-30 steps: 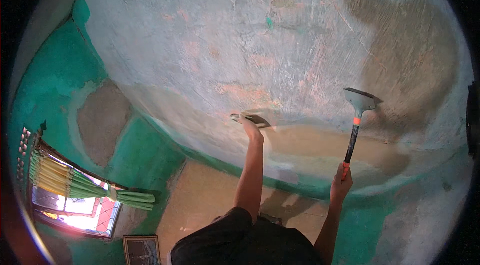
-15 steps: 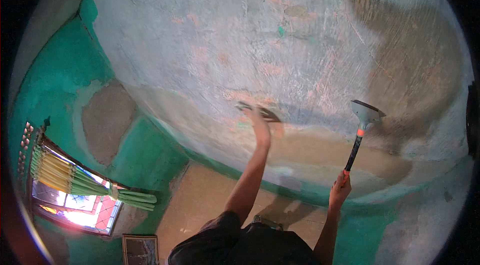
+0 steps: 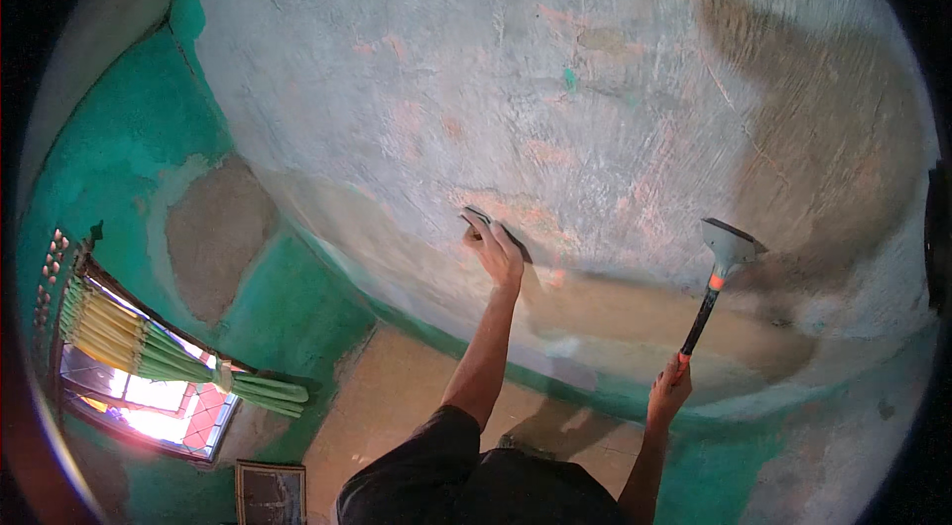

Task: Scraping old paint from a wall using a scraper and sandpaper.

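My left hand (image 3: 493, 247) is raised against the rough wall (image 3: 397, 89), fingers curled round a thin dark flat piece (image 3: 474, 214). Most of that piece hides behind the hand, so its exact kind does not show. Pinkish worn plaster lies right beside these fingers. On the other side, my right hand (image 3: 668, 391) grips the orange end of a long-handled scraper (image 3: 700, 322). Its black shaft rises to a wide grey head (image 3: 732, 245) with a dark blade edge, upright in front of the brown patch (image 3: 833, 138); whether it touches the wall, I cannot tell.
Green-painted wall (image 3: 119, 138) with a bare grey-brown patch (image 3: 220, 237) stands to the left. Below it are a bright window (image 3: 149, 406) with a tied yellow-green curtain (image 3: 129, 337) and a framed picture (image 3: 270, 495). Tan floor (image 3: 397, 386) spreads beneath me.
My left hand, blurred earlier, has shifted slightly left and down along the wall and now shows sharply. The scraper's head has dropped a little, still in my right hand.
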Tool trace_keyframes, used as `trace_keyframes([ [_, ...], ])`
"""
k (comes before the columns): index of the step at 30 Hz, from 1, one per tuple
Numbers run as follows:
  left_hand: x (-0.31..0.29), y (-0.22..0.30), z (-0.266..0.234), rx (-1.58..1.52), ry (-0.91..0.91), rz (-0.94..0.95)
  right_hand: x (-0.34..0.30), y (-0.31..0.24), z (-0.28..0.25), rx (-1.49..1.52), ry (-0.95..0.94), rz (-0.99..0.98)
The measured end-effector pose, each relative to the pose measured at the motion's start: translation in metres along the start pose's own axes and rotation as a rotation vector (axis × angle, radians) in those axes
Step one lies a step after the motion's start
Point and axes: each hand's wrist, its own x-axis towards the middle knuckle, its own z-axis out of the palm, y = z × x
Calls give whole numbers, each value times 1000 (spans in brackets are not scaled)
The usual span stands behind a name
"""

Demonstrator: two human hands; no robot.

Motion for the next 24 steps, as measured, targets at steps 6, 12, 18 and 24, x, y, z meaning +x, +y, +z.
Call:
trace_keyframes([
  [6,-11,32,14,146,106,-108,-1,-7,-5,-30,-11,-5],
  [12,-8,30,4,-189,-17,88,3,2,-4,52,-16,22],
  [18,-27,53,1,-166,-209,353,4,7,-3,73,-37,53],
  [24,-4,73,-4,-231,-20,-56,-1,5,5,30,-6,50],
])
